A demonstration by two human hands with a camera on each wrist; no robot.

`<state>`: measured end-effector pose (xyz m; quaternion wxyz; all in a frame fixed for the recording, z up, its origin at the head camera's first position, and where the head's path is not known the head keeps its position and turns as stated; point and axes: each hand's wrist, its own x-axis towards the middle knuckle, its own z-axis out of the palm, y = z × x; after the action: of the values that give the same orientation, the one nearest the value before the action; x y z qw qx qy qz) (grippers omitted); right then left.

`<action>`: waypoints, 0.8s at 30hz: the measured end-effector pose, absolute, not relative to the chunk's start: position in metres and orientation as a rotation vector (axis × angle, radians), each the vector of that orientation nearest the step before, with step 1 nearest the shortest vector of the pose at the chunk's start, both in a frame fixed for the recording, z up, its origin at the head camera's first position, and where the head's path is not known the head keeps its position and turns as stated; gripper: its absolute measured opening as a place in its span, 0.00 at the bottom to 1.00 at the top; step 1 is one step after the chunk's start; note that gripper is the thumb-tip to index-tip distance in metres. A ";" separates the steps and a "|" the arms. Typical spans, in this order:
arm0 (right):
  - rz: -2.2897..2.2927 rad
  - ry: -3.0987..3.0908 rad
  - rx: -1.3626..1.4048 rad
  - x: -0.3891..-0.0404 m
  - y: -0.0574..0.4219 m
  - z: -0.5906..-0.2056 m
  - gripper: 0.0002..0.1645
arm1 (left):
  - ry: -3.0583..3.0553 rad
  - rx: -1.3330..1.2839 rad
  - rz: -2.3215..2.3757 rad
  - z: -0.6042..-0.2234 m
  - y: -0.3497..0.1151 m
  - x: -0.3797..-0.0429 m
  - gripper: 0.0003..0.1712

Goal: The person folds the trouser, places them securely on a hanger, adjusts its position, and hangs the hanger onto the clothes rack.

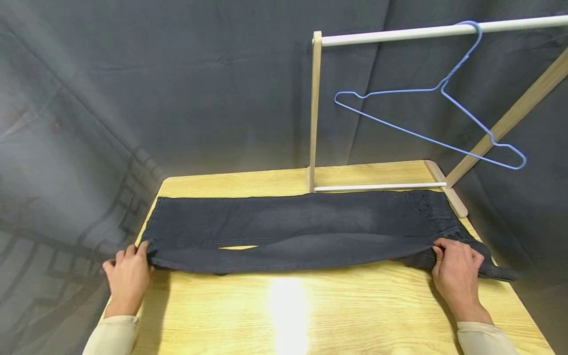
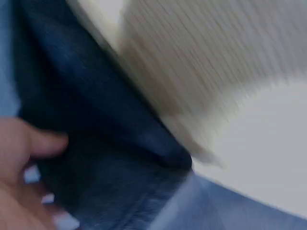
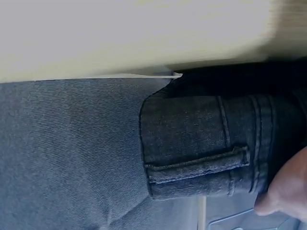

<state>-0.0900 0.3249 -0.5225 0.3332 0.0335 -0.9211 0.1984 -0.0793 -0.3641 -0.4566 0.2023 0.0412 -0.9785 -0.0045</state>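
Observation:
A pair of dark jeans (image 1: 284,217) lies lengthwise across the table, legs to the left and waist to the right. At the left end my left hand (image 1: 128,271) pinches the hem of the near leg; the left wrist view shows the thumb on the dark cloth (image 2: 110,177). My right hand (image 1: 457,271) grips the near side close to the waist. In the right wrist view the waistband (image 3: 192,143) with a belt loop shows beside that hand's thumb. Between the hands the near leg is lifted and stretched, with a gap of table between the legs.
A wooden rack (image 1: 316,113) with a white top rail stands at the back right of the table (image 1: 222,315). From the rail hangs a blue wire hanger (image 1: 399,129). Grey curtains (image 1: 222,88) surround the table.

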 end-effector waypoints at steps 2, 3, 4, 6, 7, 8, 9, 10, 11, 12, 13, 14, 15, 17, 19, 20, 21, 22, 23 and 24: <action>0.470 -2.408 0.166 -0.092 0.325 -0.527 0.10 | -2.837 0.043 -0.023 -0.465 -0.360 -0.087 0.29; 0.443 -2.413 0.198 -0.093 0.325 -0.530 0.15 | -2.889 0.006 -0.021 -0.469 -0.358 -0.090 0.28; 0.419 -2.421 0.223 -0.093 0.325 -0.532 0.21 | -2.928 -0.036 -0.023 -0.472 -0.356 -0.093 0.27; 0.384 -2.434 0.251 -0.095 0.326 -0.535 0.30 | -2.970 -0.108 -0.019 -0.479 -0.352 -0.100 0.24; 0.377 -2.446 0.250 -0.096 0.327 -0.536 0.30 | -2.984 -0.133 -0.026 -0.482 -0.350 -0.103 0.23; 0.371 -2.447 0.250 -0.098 0.327 -0.536 0.30 | -2.990 -0.160 -0.032 -0.485 -0.349 -0.106 0.23; 0.364 -2.441 0.249 -0.100 0.328 -0.536 0.30 | -2.992 -0.180 -0.040 -0.488 -0.347 -0.109 0.23; 0.366 -2.434 0.247 -0.103 0.328 -0.537 0.28 | -2.995 -0.188 -0.064 -0.490 -0.347 -0.112 0.22; 0.370 -2.427 0.238 -0.106 0.327 -0.536 0.24 | -3.010 -0.195 -0.075 -0.493 -0.347 -0.114 0.22; 0.384 -2.429 0.226 -0.109 0.327 -0.536 0.20 | -3.029 -0.208 -0.084 -0.496 -0.348 -0.116 0.23; 0.392 -2.440 0.218 -0.112 0.326 -0.536 0.16 | -3.051 -0.216 -0.100 -0.498 -0.349 -0.117 0.25; 0.402 -2.460 0.211 -0.115 0.325 -0.535 0.12 | -3.074 -0.223 -0.114 -0.501 -0.349 -0.118 0.27; 0.413 -2.496 0.202 -0.117 0.324 -0.535 0.09 | -3.102 -0.224 -0.132 -0.503 -0.350 -0.119 0.28; 0.424 -2.578 0.188 -0.121 0.323 -0.535 0.08 | -3.148 -0.237 -0.147 -0.507 -0.351 -0.119 0.32; 0.420 -2.657 0.181 -0.124 0.322 -0.535 0.08 | -3.168 -0.232 -0.176 -0.509 -0.353 -0.119 0.35; 0.418 -2.687 0.175 -0.125 0.322 -0.535 0.08 | -3.172 -0.228 -0.187 -0.510 -0.354 -0.118 0.36; 0.414 -2.711 0.171 -0.125 0.323 -0.535 0.08 | -3.170 -0.228 -0.196 -0.510 -0.354 -0.118 0.37; 0.407 -2.724 0.170 -0.126 0.323 -0.535 0.07 | -3.165 -0.227 -0.202 -0.510 -0.355 -0.118 0.38; 0.405 -2.735 0.170 -0.126 0.323 -0.535 0.06 | -3.160 -0.225 -0.205 -0.510 -0.355 -0.118 0.39; 0.403 -2.743 0.172 -0.127 0.324 -0.535 0.06 | -3.153 -0.226 -0.210 -0.510 -0.355 -0.118 0.40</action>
<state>-0.1265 0.3235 -0.5346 0.1808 0.0609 -0.9712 0.1428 -0.1184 -0.3553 -0.5096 -0.0134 -0.0714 -0.9952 -0.0661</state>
